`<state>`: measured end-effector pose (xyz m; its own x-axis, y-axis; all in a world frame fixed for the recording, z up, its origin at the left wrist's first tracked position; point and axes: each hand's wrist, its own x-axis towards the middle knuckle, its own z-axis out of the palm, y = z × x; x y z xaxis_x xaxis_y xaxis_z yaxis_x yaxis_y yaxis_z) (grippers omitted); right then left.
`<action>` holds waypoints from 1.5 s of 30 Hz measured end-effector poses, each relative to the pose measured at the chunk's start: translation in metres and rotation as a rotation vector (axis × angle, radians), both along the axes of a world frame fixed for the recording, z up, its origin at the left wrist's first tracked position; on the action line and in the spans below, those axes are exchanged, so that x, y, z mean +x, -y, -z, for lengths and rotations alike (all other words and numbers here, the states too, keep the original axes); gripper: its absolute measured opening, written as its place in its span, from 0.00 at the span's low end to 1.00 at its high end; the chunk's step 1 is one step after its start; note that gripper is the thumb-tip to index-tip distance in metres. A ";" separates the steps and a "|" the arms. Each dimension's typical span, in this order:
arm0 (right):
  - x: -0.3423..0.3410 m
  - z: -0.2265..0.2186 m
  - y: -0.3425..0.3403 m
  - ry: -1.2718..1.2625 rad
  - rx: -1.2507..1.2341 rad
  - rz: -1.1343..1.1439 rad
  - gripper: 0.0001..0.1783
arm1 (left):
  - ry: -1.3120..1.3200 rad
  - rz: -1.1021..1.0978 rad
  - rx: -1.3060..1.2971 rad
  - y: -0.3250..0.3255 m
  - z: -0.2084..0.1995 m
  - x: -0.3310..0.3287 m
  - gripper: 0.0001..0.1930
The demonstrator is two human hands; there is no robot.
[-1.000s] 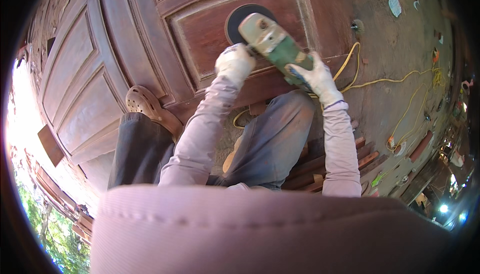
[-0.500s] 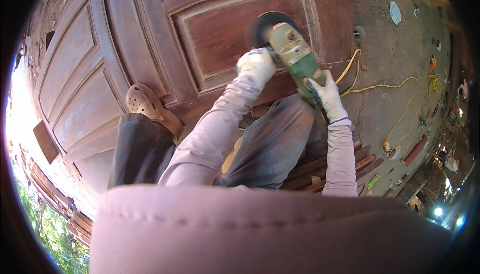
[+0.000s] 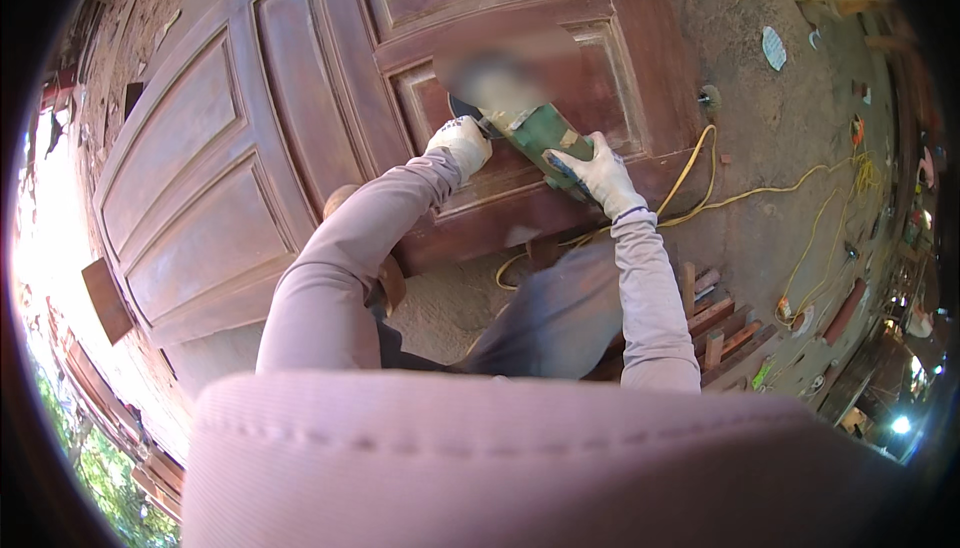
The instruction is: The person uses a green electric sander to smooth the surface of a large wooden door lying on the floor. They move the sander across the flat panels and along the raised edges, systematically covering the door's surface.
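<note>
A green angle grinder (image 3: 545, 138) is held over a reddish-brown panelled wooden door (image 3: 340, 78) that lies flat before me. My left hand (image 3: 463, 144), in a white glove, is closed around the side handle near the grinder's disc. Gloved likewise, my right hand (image 3: 598, 176) wraps the rear of the body. The head of the tool is blurred; part of a dark disc (image 3: 462, 108) shows beside the left hand. It lies over a recessed door panel, and whether it touches the wood I cannot tell.
A yellow cord (image 3: 740, 191) runs from beside the grinder across the dirt floor to the right. Wooden strips (image 3: 725, 333) lie stacked right of my right forearm. A small round disc (image 3: 709, 98) sits by the door's right edge. A wooden block (image 3: 107, 298) juts out at the door's left.
Both hands have moved left with the grinder, and its head is now smeared. The view has shifted, with the door appearing further right. My left shoe is now mostly hidden behind my forearm.
</note>
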<state>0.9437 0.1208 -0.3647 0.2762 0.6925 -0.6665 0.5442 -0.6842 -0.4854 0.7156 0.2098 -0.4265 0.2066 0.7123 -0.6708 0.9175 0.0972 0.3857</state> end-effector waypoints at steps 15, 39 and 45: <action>-0.093 0.029 0.083 -0.130 0.136 0.982 0.50 | 0.068 0.918 0.036 -0.056 0.002 0.058 0.09; -0.116 0.024 0.084 -0.223 0.287 1.217 0.35 | 0.047 0.993 0.068 -0.066 -0.009 0.095 0.10; -0.123 0.043 0.064 -0.089 0.309 0.984 0.35 | -0.061 0.947 0.158 -0.101 -0.008 0.069 0.10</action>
